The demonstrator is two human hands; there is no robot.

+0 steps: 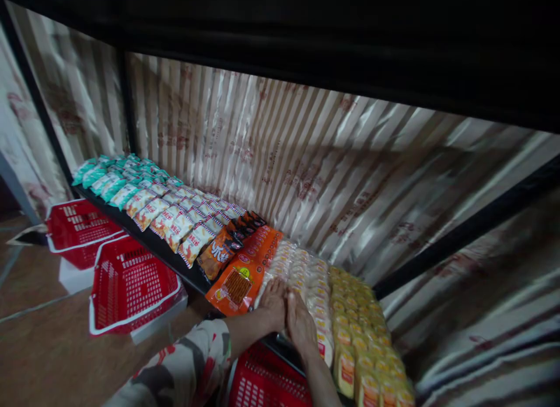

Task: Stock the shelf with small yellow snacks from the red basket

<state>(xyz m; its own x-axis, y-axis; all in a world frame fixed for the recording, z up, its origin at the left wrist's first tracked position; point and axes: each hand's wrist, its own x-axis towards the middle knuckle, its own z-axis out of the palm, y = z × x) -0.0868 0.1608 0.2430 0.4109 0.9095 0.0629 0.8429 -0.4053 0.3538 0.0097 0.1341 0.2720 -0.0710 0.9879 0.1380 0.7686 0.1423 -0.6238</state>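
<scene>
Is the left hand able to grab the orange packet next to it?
Probably yes. The left hand rests on the pale packets right beside the orange packet, and nothing lies between them on the shelf.

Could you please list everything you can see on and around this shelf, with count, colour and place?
shelf: one, black, running from far left to near right.
teal packets: many, teal and white, far left end of the shelf.
red-and-white packets: many, in rows right of the teal ones.
dark orange packets: one row, black and orange, mid shelf.
bright orange packets: one row, orange, left of the hands.
pale packets: many, whitish, under and beyond the hands.
yellow packets: many, yellow, near right end.
red baskets: three, red, on the floor below the shelf.
striped curtain: one, beige, behind the shelf.
left hand: flat on the pale packets.
right hand: flat beside it, touching it.
</scene>
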